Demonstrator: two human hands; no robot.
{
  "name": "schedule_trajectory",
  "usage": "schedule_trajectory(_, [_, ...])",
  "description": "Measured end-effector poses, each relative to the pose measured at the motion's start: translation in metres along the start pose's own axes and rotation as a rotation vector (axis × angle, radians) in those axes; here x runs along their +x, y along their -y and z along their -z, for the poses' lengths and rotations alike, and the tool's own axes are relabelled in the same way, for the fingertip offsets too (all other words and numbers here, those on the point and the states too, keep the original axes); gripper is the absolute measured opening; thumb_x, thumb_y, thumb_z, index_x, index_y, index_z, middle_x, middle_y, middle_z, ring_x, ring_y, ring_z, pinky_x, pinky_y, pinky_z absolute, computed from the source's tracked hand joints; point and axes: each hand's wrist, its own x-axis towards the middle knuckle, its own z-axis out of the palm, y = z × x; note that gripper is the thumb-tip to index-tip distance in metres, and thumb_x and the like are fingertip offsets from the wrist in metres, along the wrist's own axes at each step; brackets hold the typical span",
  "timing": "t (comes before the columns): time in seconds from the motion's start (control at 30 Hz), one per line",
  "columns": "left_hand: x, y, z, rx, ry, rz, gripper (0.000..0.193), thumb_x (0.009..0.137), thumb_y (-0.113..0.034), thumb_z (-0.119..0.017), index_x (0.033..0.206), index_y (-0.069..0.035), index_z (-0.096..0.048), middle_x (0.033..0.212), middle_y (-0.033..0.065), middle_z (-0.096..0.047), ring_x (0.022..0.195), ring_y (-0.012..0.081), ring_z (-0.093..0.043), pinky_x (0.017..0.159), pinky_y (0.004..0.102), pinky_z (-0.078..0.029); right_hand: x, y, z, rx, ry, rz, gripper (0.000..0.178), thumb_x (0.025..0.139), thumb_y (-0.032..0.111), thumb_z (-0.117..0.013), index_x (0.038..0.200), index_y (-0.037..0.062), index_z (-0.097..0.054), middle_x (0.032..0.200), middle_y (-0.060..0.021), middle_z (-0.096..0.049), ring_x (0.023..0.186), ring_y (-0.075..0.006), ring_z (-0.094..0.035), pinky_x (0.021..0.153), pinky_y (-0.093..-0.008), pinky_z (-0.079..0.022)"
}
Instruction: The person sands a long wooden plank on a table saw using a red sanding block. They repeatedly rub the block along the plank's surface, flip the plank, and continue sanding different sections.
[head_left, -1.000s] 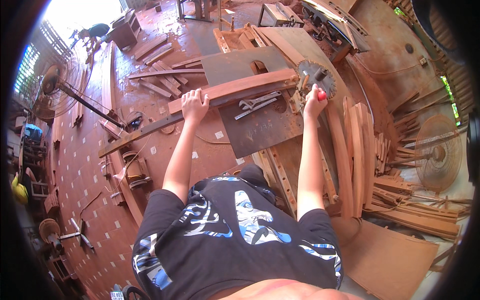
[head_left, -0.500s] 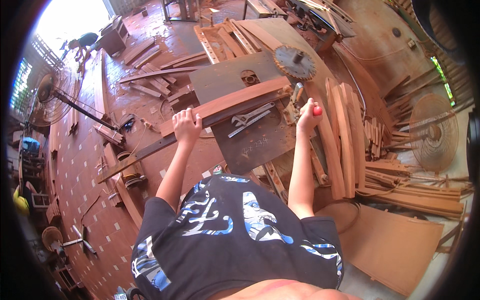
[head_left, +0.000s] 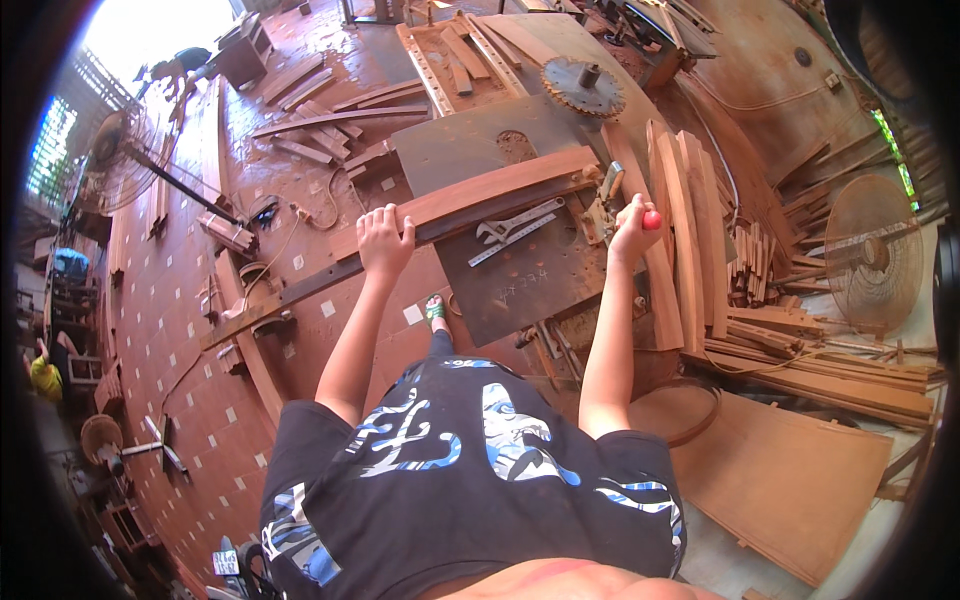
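Observation:
My left hand (head_left: 385, 243) lies over the left end of a reddish-brown wooden board (head_left: 490, 188), fingers stretched and thumb apart. The board rests along a long dark straight bar (head_left: 330, 275) across a steel machine table (head_left: 495, 300). At the table's right side my right hand (head_left: 630, 232) is closed around a handle with a red knob (head_left: 652, 220). Just beyond that hand stands a metal clamp-like fitting (head_left: 598, 215) at the board's right end. An adjustable wrench (head_left: 505, 228) and a steel ruler (head_left: 515, 240) lie on the table.
A toothed circular saw blade (head_left: 583, 87) lies beyond the board. Long curved planks (head_left: 690, 230) stand at the right, near a fan (head_left: 873, 250). Wood pieces (head_left: 310, 140) lie on the tiled floor at the left. My green-sandalled foot (head_left: 435, 310) is below the table.
My view has shifted, so the table and blade sit higher in it and my foot shows more fully. Both hands stay at the board and the red-knobbed handle.

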Motion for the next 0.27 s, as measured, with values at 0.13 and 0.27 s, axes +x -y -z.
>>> schedule_trajectory(0.13, [-0.0115,-0.0031,0.0019,0.021,0.018,0.002,0.041,0.097,-0.036,-0.060,0.121,-0.003,-0.065,0.116,0.0149,-0.068,0.116,0.0326,-0.060,0.112,0.0468,-0.040,-0.0057,0.0099,0.0130,0.001,0.053,0.008,0.042,0.104,0.019,-0.065,0.069,0.0126,-0.044,0.059,0.0048,-0.044,0.052,-0.0054,-0.042,0.050,-0.0252,-0.032])
schedule_trajectory(0.27, [-0.0120,0.0013,-0.0010,0.017,0.042,0.000,0.046,0.095,-0.038,-0.061,0.123,-0.001,-0.064,0.117,0.0165,-0.067,0.116,0.0324,-0.060,0.112,0.0474,-0.039,-0.0054,0.0131,0.0112,0.012,0.074,-0.002,0.041,0.105,0.021,-0.065,0.071,0.0121,-0.045,0.059,0.0046,-0.044,0.052,-0.0057,-0.042,0.051,-0.0252,-0.032])
